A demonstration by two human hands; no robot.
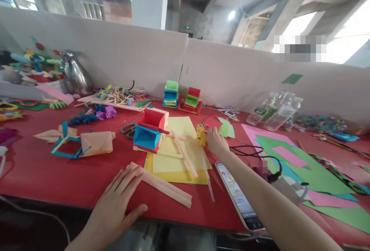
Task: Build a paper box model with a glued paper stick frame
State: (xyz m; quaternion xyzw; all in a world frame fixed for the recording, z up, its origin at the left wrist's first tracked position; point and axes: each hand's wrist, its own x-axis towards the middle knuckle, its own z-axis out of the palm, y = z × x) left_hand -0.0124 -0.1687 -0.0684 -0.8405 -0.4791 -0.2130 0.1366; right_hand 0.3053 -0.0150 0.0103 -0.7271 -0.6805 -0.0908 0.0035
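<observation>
My left hand [120, 193] lies with fingers stretched out, its fingertips on the end of a folded peach paper strip [166, 186] near the front of the table. Farther back, my right hand [216, 142] is closed around a yellow hot glue gun [201, 134], with a clear glue stick [208, 179] reaching from it toward me. Left of the glue gun, a red and blue paper box model [148, 137] rests partly on yellow paper sheets [173, 166]. A narrow peach paper strip [185, 154] lies across those sheets.
A phone [239, 197] lies beneath my right forearm, beside black cables [254, 151]. Coloured paper sheets [306, 166] spread at right, before plastic bottles [274, 110]. Scissors [128, 128], a peach and blue paper model [96, 142] and a metal jug [75, 74] are on the left.
</observation>
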